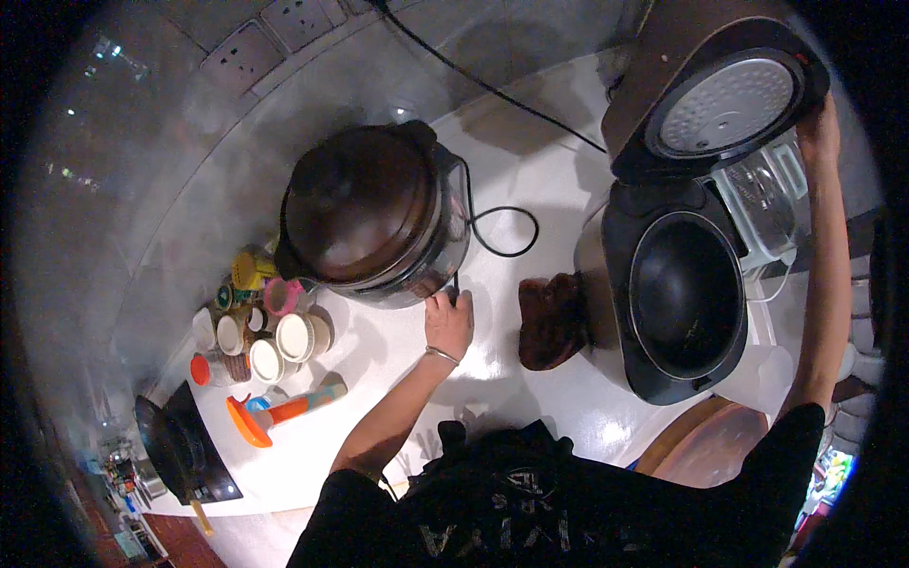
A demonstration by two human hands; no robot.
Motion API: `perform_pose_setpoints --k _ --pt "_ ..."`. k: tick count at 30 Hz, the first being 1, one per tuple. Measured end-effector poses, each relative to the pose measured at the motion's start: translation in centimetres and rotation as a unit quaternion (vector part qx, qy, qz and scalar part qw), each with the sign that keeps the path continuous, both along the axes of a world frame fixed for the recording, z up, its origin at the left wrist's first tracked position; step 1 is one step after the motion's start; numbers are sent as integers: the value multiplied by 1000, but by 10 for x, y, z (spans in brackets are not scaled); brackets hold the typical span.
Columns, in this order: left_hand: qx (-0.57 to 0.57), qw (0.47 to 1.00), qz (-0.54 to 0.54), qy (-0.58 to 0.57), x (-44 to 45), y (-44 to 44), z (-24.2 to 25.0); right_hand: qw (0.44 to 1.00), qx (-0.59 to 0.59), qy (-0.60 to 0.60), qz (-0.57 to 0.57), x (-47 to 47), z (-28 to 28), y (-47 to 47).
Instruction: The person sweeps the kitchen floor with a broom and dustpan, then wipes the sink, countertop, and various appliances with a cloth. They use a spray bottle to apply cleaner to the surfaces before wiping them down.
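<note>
On the right stands a rice cooker [596, 305] with its lid [717, 106] raised. Its dark inner pot [685, 295] shows no food that I can make out. My right hand [822, 131] grips the outer edge of that lid, its fingers partly hidden behind it. To the left is an electric cooking pot [447, 234] covered by a dark brown lid [358, 206]. My left hand [451, 326] reaches its lower front, fingertips beside a short dark part there; whether they grip it is unclear. Between the two cookers lies a dark brown cloth [547, 323].
Several lidded jars [295, 337] cluster on the white counter [398, 355], near an orange-handled tool [284, 415]. A black pan [167, 440] sits on a cooktop [213, 461] at left. A black cord [490, 89] crosses behind; a glass jug [760, 192] and round wooden board [710, 440] are right.
</note>
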State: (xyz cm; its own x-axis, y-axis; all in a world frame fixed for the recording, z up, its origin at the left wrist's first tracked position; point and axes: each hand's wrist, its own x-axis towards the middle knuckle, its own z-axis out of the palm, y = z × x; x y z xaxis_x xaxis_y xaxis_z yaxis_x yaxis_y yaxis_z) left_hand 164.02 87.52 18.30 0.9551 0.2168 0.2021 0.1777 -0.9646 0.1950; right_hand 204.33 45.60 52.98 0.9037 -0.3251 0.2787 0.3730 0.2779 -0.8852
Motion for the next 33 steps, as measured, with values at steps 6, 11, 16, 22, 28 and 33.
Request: perform_pose_setpoints --k 6,11,16,22,28,33 --pt "-231 969 37 81 -11 -16 1 996 -87 31 -18 -52 11 22" --pt "-825 511 188 152 3 -18 71 916 -343 -156 -140 -150 27 30" --pt "-793 604 -79 -3 5 -6 168 902 -348 -114 230 -380 -71 130" --pt "-595 768 -188 -143 7 28 267 763 -619 162 88 -415 -377 239" --pt "-455 786 -163 -385 -40 73 273 814 -566 99 82 -306 -384 316" --pt "-429 814 -120 -372 -65 74 250 824 -550 32 133 -122 -417 387"
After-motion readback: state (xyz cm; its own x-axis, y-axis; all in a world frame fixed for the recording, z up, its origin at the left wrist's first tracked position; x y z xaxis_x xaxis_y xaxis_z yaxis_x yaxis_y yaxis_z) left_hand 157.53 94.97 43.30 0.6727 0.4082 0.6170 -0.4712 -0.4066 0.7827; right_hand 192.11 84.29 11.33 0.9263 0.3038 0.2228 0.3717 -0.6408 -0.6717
